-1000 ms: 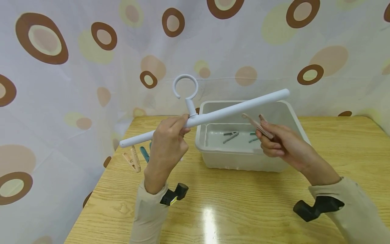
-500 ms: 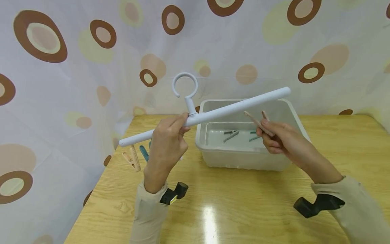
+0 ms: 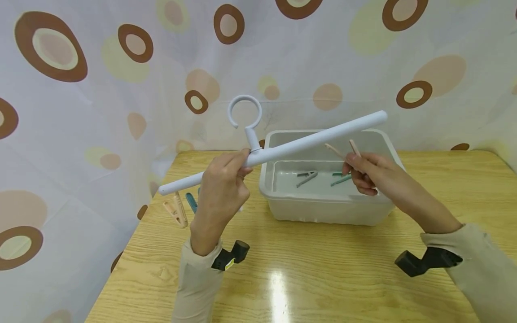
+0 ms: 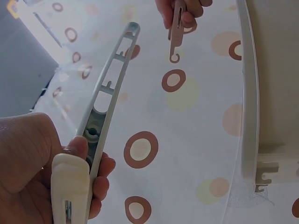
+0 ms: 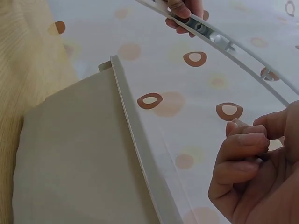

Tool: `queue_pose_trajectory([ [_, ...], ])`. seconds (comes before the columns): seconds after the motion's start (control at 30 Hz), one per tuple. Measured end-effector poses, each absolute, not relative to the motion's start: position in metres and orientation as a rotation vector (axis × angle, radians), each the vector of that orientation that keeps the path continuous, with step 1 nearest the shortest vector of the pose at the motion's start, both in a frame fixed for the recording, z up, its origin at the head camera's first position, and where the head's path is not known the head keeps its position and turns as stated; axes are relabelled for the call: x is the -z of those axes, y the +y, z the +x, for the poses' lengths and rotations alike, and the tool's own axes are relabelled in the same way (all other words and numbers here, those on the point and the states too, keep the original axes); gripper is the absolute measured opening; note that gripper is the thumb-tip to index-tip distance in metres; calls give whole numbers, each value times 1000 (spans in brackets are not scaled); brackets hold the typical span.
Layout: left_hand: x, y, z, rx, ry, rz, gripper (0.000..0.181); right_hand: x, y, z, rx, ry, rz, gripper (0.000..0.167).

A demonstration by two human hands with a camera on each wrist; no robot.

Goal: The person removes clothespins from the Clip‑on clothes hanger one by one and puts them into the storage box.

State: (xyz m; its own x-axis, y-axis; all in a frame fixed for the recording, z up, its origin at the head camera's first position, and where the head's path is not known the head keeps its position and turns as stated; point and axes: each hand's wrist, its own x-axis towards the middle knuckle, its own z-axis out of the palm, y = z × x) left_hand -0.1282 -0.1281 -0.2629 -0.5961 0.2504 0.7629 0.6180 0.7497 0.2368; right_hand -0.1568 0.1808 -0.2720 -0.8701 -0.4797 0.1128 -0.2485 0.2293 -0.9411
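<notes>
My left hand [image 3: 221, 190] grips a white plastic hanger [image 3: 319, 138] near its middle, holding it tilted with the right end higher. Its open ring hook [image 3: 245, 112] points up. From below, in the left wrist view, the hanger's hollow underside [image 4: 108, 86] shows slots and small ribs. My right hand [image 3: 373, 172] pinches a pale pink clothes peg [image 3: 334, 150] between thumb and fingers, just under the hanger's right arm and apart from it. One tip of this peg [image 4: 175, 37] ends in a small hook; the right wrist view mostly hides it behind the fingers.
A white plastic tub [image 3: 323, 208] stands behind the hands on the wooden table [image 3: 323, 269]. Inside lie a grey peg [image 3: 308, 178] and a green peg [image 3: 340, 179]. Beige [image 3: 176, 211] and teal pegs [image 3: 191, 202] lie at left, partly hidden. Patterned curtain [image 3: 291, 89] hangs behind.
My right hand has moved a little up and to the right with the pink peg, turning it so less of it shows. The left hand and hanger have barely moved.
</notes>
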Motion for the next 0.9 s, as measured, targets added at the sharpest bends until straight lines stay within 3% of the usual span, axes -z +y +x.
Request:
queue_pose_trajectory([
  [0.5,262,-128,-127,642,-2217,-661,24,266,186,-177,1507,2461,-678,32],
  [0.9,262,-129,-128,641,-2224,-668,24,256,183,-202,1229,2615,-823,27],
])
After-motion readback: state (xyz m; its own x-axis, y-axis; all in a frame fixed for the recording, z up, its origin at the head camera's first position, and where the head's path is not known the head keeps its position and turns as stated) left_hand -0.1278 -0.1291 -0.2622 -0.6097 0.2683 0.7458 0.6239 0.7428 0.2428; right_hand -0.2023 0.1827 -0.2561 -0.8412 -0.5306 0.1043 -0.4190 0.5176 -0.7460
